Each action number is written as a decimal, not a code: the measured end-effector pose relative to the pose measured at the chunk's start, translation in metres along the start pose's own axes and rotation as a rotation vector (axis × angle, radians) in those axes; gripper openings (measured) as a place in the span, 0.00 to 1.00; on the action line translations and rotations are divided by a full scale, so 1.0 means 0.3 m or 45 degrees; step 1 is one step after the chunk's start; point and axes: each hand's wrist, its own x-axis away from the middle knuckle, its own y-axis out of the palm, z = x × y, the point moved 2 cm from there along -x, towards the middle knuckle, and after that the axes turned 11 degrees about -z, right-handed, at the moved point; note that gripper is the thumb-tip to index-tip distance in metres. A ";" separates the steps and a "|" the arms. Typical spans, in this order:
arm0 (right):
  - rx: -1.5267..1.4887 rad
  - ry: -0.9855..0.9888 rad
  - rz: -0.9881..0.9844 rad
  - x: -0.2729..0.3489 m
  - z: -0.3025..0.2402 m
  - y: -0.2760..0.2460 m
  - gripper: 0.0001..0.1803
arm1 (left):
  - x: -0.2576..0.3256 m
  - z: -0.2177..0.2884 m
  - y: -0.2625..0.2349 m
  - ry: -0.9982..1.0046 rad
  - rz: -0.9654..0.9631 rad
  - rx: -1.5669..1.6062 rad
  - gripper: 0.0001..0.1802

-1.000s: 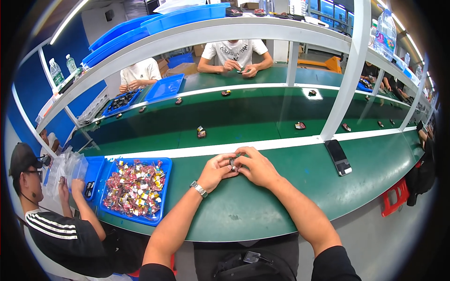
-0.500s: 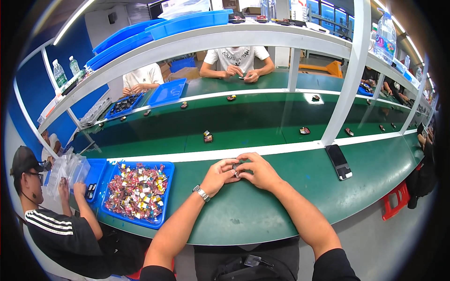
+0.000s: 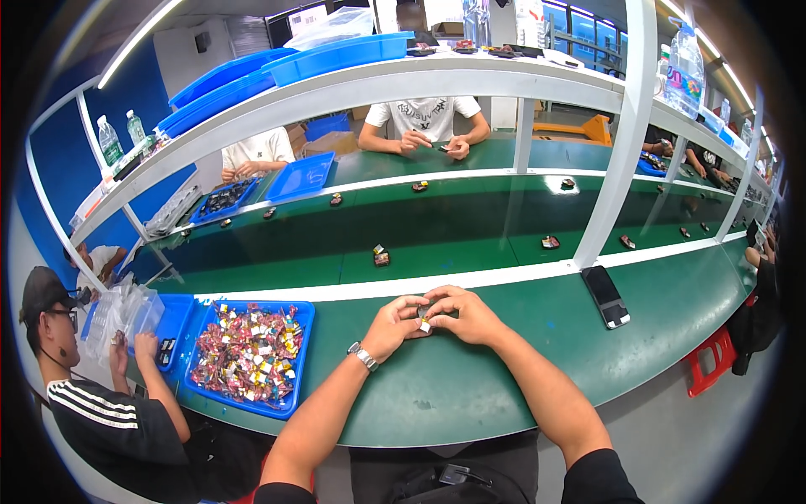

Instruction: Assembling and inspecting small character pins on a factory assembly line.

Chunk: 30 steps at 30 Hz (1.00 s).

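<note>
My left hand (image 3: 391,328) and my right hand (image 3: 467,317) meet over the green table (image 3: 437,395). Both are closed, fingertips pinching one small dark part with a white-and-yellow tag (image 3: 425,324). Fingers cover most of it, so its exact kind cannot be made out. A watch (image 3: 363,356) is on my left wrist. Left of my left forearm stands a blue tray (image 3: 307,353) heaped with small reddish pieces bearing white and yellow tags (image 3: 248,353). To the right of my right hand a phone (image 3: 604,296) lies on the table.
Beyond a white rail (image 3: 470,277), small dark parts such as this tagged one (image 3: 382,257) lie spaced along a green belt (image 3: 453,239). A white post (image 3: 617,168) rises right of my hands. A co-worker (image 3: 109,403) sits at left; another person (image 3: 424,126) works opposite.
A white-and-yellow tag now shows between my fingertips, where only a dark bit showed before. My hands stay in nearly the same place. Parts on the belt appear slightly shifted right.
</note>
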 end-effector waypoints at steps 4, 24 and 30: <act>0.244 0.036 0.126 0.007 -0.021 0.020 0.07 | 0.002 -0.002 -0.004 0.023 -0.021 0.020 0.20; 0.376 -0.022 0.154 0.023 -0.051 0.034 0.07 | -0.001 0.001 0.005 0.031 -0.003 -0.052 0.16; 0.340 -0.006 0.375 0.018 -0.050 0.078 0.07 | 0.002 -0.006 -0.005 0.086 0.002 0.047 0.15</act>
